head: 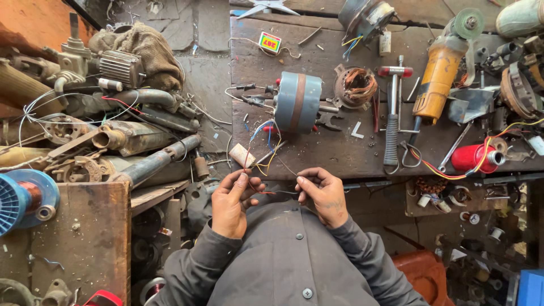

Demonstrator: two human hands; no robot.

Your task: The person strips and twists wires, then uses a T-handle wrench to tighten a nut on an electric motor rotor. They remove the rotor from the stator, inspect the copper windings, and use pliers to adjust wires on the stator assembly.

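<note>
Your left hand (233, 199) and right hand (321, 192) each pinch thin wires (266, 161) leading from the grey motor (297, 102) on the workbench (340, 150).

- motor (297, 102) in the middle: blue-grey with a rusty brown band
- wires (266, 141) off it: red, blue, yellow
- angle grinder (436, 79) far right: yellow-orange
- spool (473, 157) right: red
- wire reel (25, 199) left: blue, copper-coloured winding
</note>
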